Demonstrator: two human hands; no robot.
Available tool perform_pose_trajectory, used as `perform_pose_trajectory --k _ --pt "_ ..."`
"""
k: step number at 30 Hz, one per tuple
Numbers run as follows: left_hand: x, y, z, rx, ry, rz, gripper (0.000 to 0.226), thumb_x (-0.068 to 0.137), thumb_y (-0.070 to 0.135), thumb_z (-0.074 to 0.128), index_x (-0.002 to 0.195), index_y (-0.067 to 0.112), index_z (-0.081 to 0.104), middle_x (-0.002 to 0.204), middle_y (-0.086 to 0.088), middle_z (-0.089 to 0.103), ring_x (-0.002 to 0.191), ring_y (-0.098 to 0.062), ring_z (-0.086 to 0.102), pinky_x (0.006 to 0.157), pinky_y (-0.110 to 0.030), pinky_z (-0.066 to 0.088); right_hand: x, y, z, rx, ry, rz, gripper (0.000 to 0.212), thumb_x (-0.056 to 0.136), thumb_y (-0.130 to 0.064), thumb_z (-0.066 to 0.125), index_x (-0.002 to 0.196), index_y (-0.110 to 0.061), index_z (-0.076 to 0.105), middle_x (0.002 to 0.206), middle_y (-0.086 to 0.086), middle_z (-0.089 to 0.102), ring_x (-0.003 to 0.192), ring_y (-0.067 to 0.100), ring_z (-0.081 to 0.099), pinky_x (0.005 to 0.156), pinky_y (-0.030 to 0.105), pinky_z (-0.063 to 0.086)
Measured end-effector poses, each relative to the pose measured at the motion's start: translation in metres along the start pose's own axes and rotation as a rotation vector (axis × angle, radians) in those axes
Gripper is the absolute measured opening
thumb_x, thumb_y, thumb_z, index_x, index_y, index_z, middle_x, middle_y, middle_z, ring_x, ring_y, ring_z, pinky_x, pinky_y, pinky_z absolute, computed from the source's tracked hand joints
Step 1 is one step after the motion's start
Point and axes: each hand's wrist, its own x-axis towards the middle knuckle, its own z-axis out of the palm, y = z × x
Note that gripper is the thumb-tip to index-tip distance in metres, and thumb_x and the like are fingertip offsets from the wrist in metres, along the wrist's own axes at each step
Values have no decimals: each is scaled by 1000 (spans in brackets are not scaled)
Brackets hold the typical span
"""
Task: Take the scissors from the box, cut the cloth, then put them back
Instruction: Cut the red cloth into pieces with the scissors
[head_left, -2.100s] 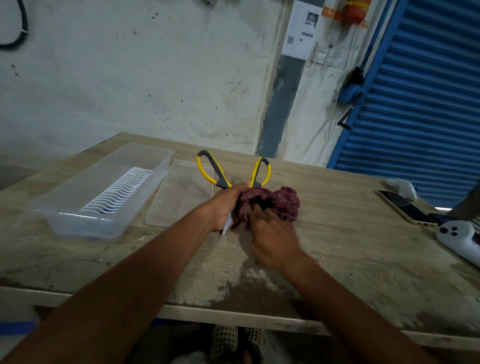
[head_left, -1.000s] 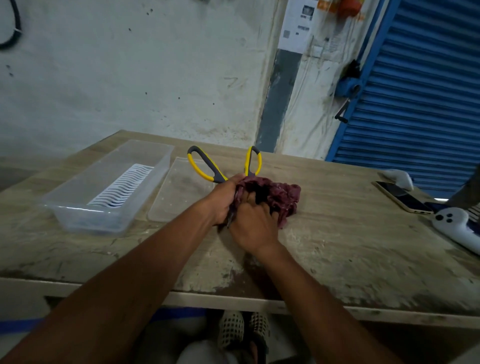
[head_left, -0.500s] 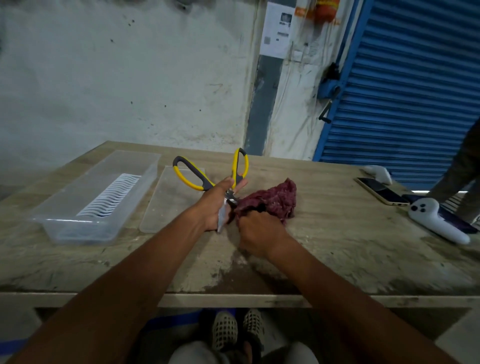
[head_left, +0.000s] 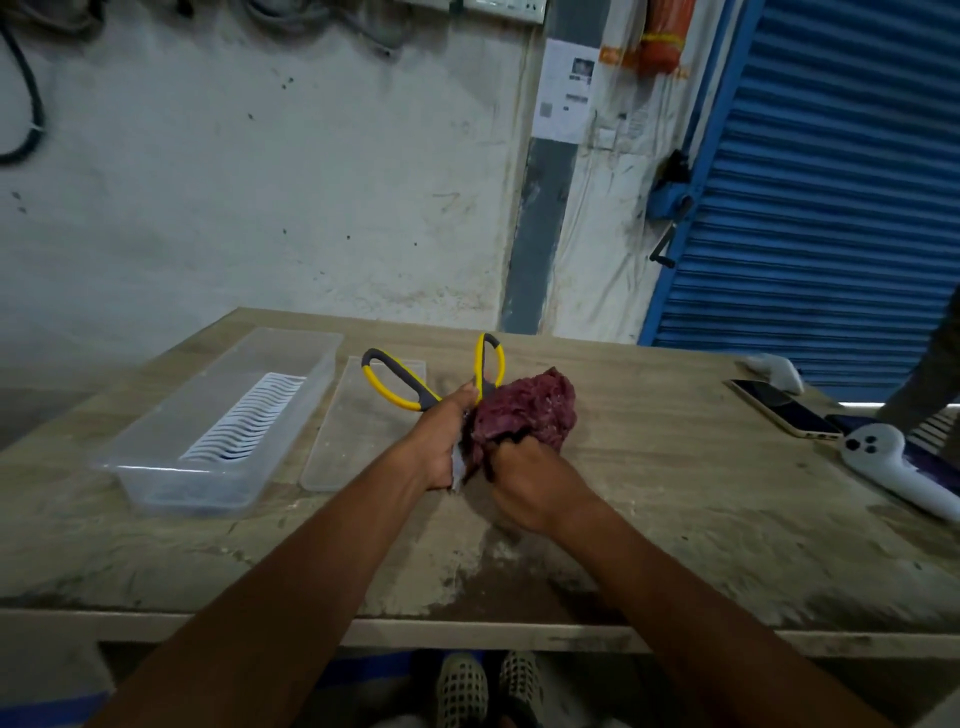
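Both hands are gripping tight, left (head_left: 439, 447) choking the scissors (head_left: 415, 387) by the blades, right (head_left: 524, 478) bunching cloth (head_left: 524, 410), risking a nick.

Scissors (head_left: 415, 384) blades mostly hidden between left hand (head_left: 441, 447) and bunched cloth (head_left: 524, 410). Right hand (head_left: 524, 478) fingertips buried in the fabric. White controller (head_left: 893, 467) cut off by the right edge

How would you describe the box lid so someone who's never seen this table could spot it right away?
On the wooden table, find the clear plastic box at the left. The lid lies flat just right of it, beside the scissors. Unlike the box, it is a shallow, bare sheet with no white ribbed insert.
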Motion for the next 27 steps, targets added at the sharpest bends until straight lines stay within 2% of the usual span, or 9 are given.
perform_pose_trajectory --k 5,8,11,14,17,20,22,25,27 --pt "-7 0 3 -32 -38 101 39 103 29 36 134 11 51 139 -10 53 120 -30 54 77 -40 53 -10 5 -10 -226 -101 143 38 90 -29 40 116 -7 58 121 17 57 110 36 58 86 40 46" --pt "-7 -2 5 -4 -72 186 41 102 19 37 139 2 45 147 -10 45 134 -29 45 84 -33 56 -19 13 -21 -284 -130 185 34 91 -24 42 114 -9 61 120 14 60 110 35 59 86 40 47" --pt "-9 -2 5 2 -42 204 43 101 26 39 139 8 47 144 -7 49 119 -26 55 95 -39 49 -8 45 -31 88 -4 217 39 85 -34 39 79 -6 65 100 20 68 95 32 64 80 35 45" --pt "-13 3 4 1 -52 263 33 99 31 39 121 23 61 125 1 62 102 -16 59 87 -33 45 5 63 -30 814 263 436 23 87 -14 52 81 -9 73 91 16 69 83 24 63 73 32 47" --pt "-10 2 7 4 -27 310 31 97 40 42 96 29 71 107 -1 73 94 -15 64 110 -42 31 7 46 -34 1468 323 412 16 82 -2 57 76 -13 67 70 8 63 61 18 58 57 24 46" --pt "-9 1 14 37 -77 276 48 97 54 34 90 31 75 86 -4 76 82 -18 72 91 -43 50 7 37 -25 1234 203 221 13 84 -1 62 85 -9 71 74 10 68 68 25 62 69 34 52" --pt "-16 1 14 142 -197 294 32 100 40 40 116 26 64 100 -2 76 85 -9 71 73 -26 55 12 49 -19 1236 252 258 13 87 -1 60 83 -3 72 65 15 68 62 29 57 65 39 47" --pt "-13 12 -13 297 -367 355 86 73 -6 68 145 23 32 119 4 69 101 -5 64 77 -20 53 16 72 -24 1504 263 330 13 87 0 56 89 1 69 55 13 64 46 22 56 56 30 50" --pt "-19 23 -24 378 -521 305 82 74 -11 63 144 22 37 123 2 67 113 -10 62 90 -30 51 16 85 -25 1657 260 362 15 86 -1 56 95 1 67 57 10 63 43 19 53 57 33 52"
